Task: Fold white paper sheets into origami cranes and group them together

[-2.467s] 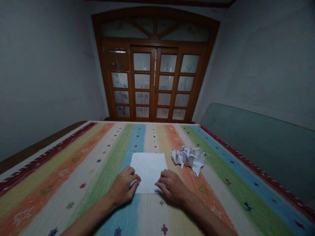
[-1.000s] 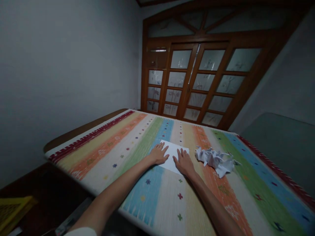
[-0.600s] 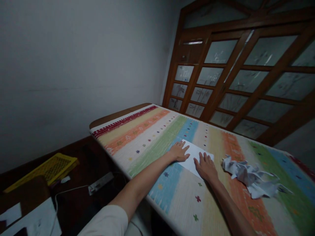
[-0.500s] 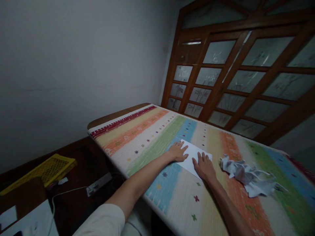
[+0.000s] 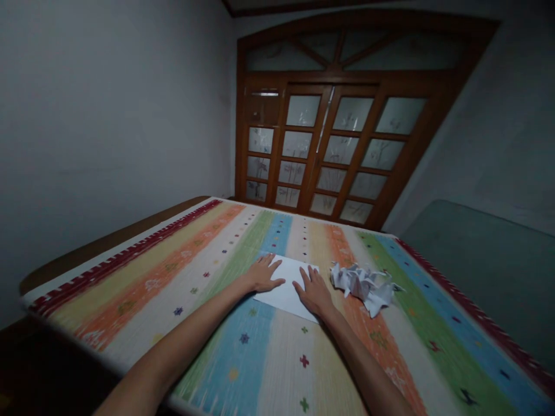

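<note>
A white sheet of paper lies flat on the striped tablecloth. My left hand rests on the sheet's left side, fingers spread. On its right side lies my right hand, palm down with the fingers apart. A strip of white paper shows between the two hands. Just right of my right hand sits a cluster of folded or crumpled white paper, apart from the sheet; its exact shapes are hard to make out.
The table has a bare brown edge along its left side, close to a plain wall. Wooden doors with glass panes stand beyond the far edge. A greenish panel is at the right.
My view has swung to the right and levelled, so the yellow crate and power strip at the left have left the picture. Both hands still lie spread on the sheet.
</note>
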`<action>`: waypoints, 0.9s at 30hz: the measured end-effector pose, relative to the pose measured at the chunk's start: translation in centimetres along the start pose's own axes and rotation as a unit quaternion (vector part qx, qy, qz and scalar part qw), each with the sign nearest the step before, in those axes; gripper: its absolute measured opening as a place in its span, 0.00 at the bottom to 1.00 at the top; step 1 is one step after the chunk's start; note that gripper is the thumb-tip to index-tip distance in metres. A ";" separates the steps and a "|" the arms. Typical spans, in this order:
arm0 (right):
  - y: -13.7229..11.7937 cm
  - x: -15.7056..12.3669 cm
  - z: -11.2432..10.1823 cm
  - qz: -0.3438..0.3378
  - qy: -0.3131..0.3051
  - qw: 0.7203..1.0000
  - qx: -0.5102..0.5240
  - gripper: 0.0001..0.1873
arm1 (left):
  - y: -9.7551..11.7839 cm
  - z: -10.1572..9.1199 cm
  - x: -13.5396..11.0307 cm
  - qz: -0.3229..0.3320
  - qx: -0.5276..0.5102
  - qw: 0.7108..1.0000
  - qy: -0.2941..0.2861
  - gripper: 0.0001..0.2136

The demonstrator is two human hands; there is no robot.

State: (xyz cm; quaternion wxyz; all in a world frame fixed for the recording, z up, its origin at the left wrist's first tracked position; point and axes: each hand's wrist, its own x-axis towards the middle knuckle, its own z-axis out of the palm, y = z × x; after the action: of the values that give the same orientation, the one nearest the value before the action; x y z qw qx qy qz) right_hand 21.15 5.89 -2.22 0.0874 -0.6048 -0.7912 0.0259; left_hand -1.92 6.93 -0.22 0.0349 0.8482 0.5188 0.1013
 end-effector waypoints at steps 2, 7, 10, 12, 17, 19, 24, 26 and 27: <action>0.3 0.0 -0.3 0.015 0.005 1.000 0.003 0.37 | -0.6 -0.1 -0.1 0.005 0.004 1.000 0.004 0.35; 0.7 0.0 -0.8 0.037 0.013 0.999 0.009 0.36 | -2.8 -0.5 -0.2 0.004 0.010 1.000 0.010 0.33; 0.6 0.0 -0.8 0.044 0.013 0.999 0.014 0.36 | -3.5 -0.4 -0.1 0.004 0.008 1.000 0.006 0.35; 0.5 0.0 -0.8 0.046 0.011 0.999 0.016 0.36 | -3.6 -0.3 0.0 0.005 0.006 1.000 0.002 0.36; 0.5 0.1 -0.8 0.047 0.007 0.999 0.020 0.36 | -3.7 0.1 0.4 0.001 -0.004 1.000 -0.009 0.40; 0.5 0.1 -0.8 0.047 0.007 0.999 0.022 0.36 | -3.8 0.2 0.4 0.002 -0.006 1.000 -0.012 0.40; 0.5 0.0 -0.7 0.046 0.014 0.998 0.032 0.36 | -3.9 0.1 0.4 0.007 -0.013 1.000 -0.011 0.39; 0.5 0.0 -0.7 0.044 0.019 0.998 0.037 0.36 | -4.0 0.1 0.3 0.012 -0.016 1.000 -0.010 0.39; 0.5 0.0 -0.7 0.043 0.021 0.998 0.041 0.36 | -4.0 0.2 0.3 0.014 -0.017 1.000 -0.008 0.39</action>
State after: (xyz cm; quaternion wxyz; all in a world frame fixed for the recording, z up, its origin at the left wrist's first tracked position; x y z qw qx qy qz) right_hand 21.76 5.95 -1.58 0.1276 -0.6346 -0.7607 0.0487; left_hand -5.26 9.06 -1.00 0.0525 0.8555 0.5045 0.1038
